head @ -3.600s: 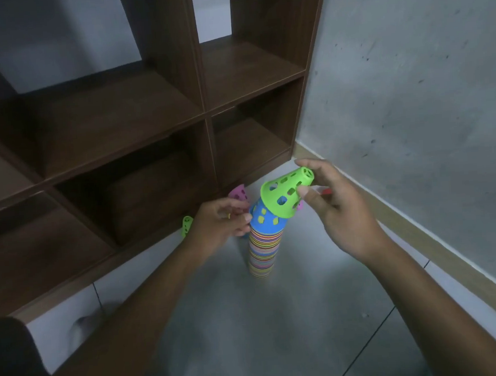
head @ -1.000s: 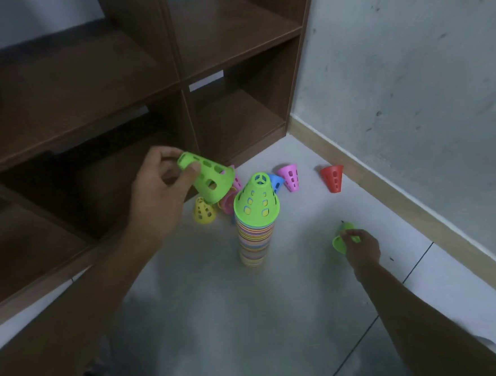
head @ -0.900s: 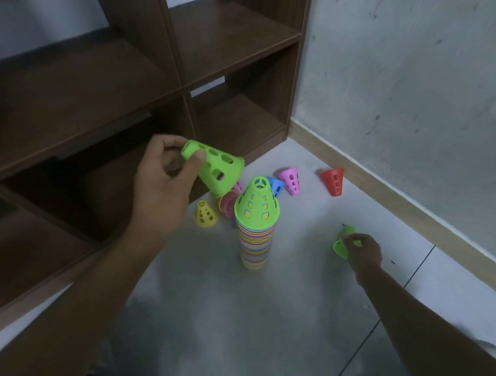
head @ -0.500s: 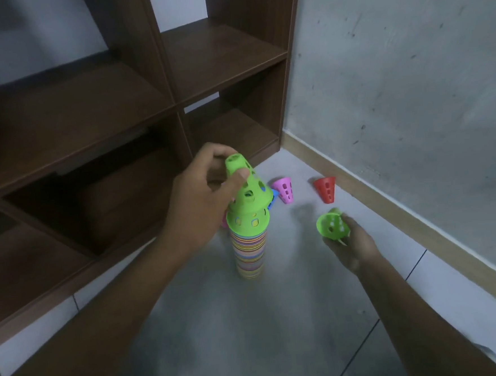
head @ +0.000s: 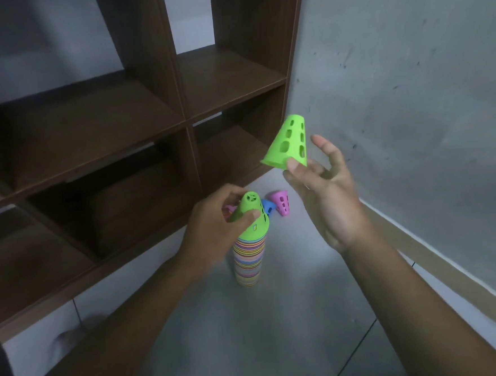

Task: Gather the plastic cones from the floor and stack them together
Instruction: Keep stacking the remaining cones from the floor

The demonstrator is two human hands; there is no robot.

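Since half a second ago, right hand [head: 326,194] is raised off the floor with a green cone [head: 287,144] pinched at its rim, upright, at 1 o'clock of the stack [head: 250,261]. Left hand [head: 217,228] is clamped round the green top cone [head: 253,216] on the stack. Pink cone [head: 281,203] and blue cone [head: 268,207] are lying on the floor [head: 251,334] behind, by the shelf [head: 96,133].
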